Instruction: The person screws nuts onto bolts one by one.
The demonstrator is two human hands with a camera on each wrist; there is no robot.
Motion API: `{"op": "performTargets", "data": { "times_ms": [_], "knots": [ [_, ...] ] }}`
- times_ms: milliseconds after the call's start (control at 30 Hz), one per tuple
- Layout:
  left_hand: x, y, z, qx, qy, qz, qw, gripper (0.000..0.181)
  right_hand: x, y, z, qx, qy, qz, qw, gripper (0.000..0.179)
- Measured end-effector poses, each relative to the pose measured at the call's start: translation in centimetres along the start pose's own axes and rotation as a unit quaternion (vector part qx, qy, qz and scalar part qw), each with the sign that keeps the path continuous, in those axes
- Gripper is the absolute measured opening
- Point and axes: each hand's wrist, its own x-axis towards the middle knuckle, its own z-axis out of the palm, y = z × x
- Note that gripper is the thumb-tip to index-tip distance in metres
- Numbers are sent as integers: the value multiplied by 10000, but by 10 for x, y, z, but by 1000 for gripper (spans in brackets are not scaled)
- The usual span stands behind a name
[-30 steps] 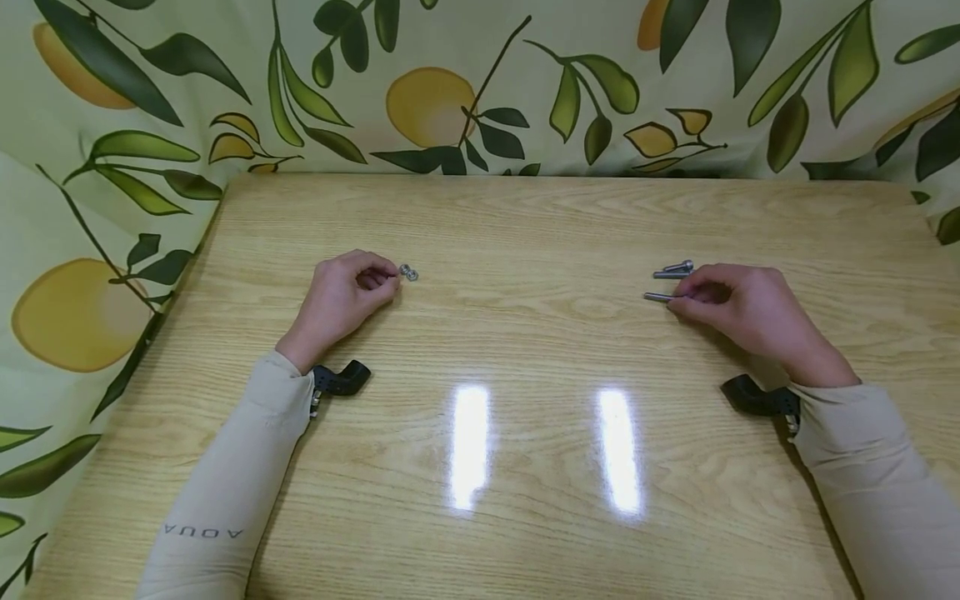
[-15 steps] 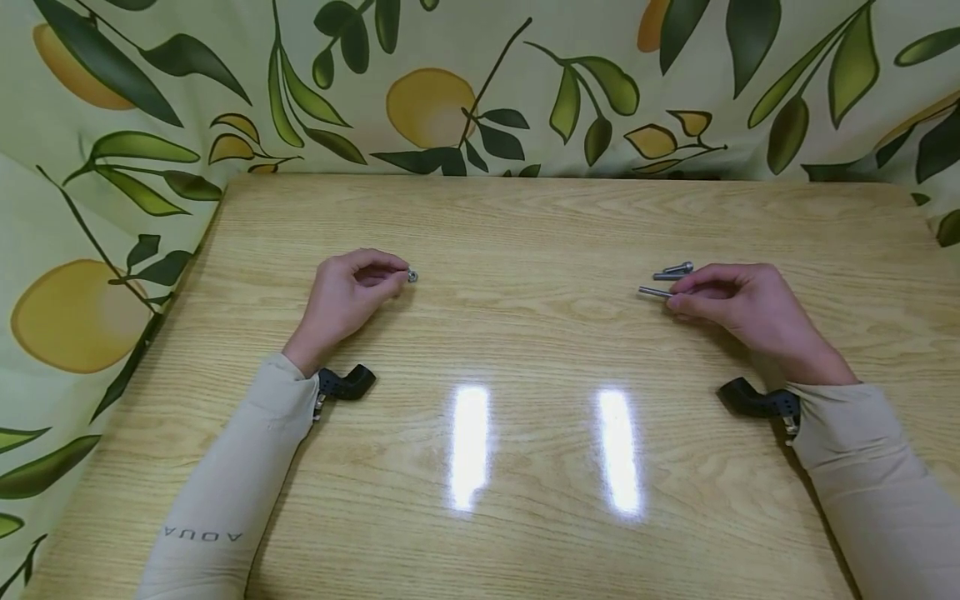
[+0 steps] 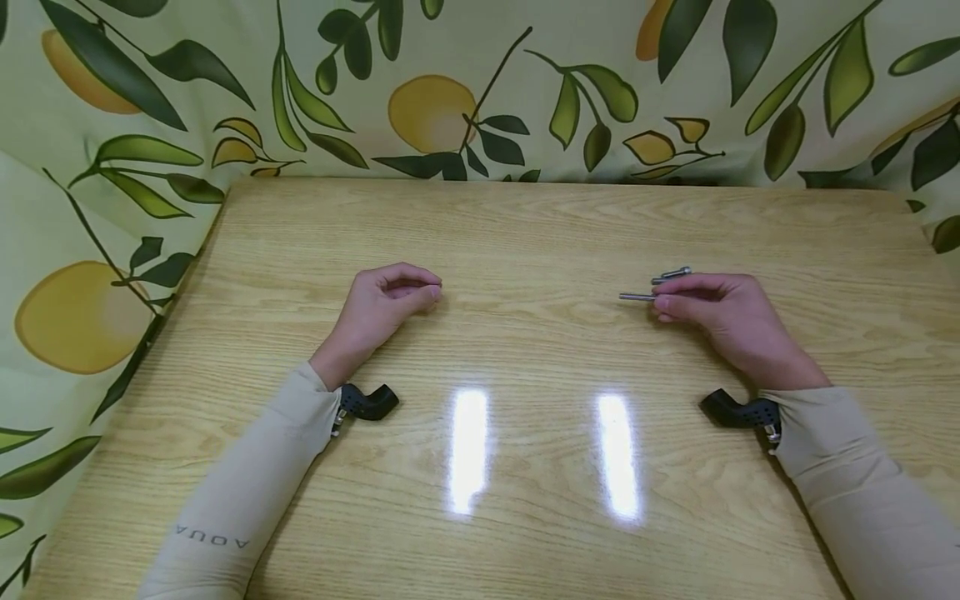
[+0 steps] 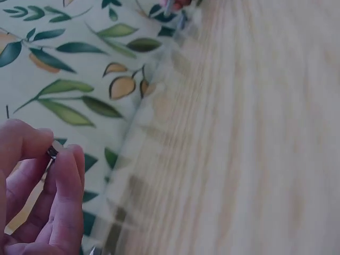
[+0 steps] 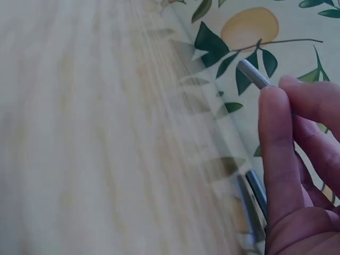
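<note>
My left hand [image 3: 384, 307] pinches a small metal nut [image 4: 53, 149] between thumb and forefinger, left of the table's middle. In the head view the fingertips hide that nut. On the right side, my right hand [image 3: 712, 310] holds a metal bolt [image 3: 636, 297] between thumb and fingers. Its threaded end [image 5: 253, 73] sticks out past the fingertips, pointing left toward the other hand, while its head is hidden in the grip. Just behind the right hand, more bolts [image 3: 670, 276] lie side by side on the table, partly covered by the fingers in the head view.
The wood-grain table [image 3: 525, 350] shines, with two bright light reflections near its middle. A curtain [image 3: 585, 50] printed with fruit and leaves hangs along the back and left edges. Each wrist carries a black camera mount [image 3: 369, 403] at the sleeve cuff.
My left hand has taken hold of a nut and moved right and slightly nearer. My right hand has lifted its bolt and shifted left with it, turning the threaded end more toward the left hand.
</note>
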Motion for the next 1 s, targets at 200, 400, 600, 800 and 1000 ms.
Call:
{"op": "performTargets", "data": {
  "times_ms": [200,400,600,800,1000],
  "knots": [
    [-3,0,14,-415,-269,-210,9986,25,1,-2,9,1811,-264,1,9831,23],
    [-5,2,27,-495,-491,-258,9972,25,0,-4,19,3446,-558,-299,9366,18],
    [-4,4,39,-743,-618,-239,9950,24,-2,-7,27,3636,-578,-393,9289,17],
    [-3,4,50,-898,-716,-164,9932,24,-3,-7,33,3867,-894,-546,9162,18],
    [-1,7,62,-1129,-800,-121,9903,24,-4,-9,38,3973,-937,-535,9113,19]
  ]
}}
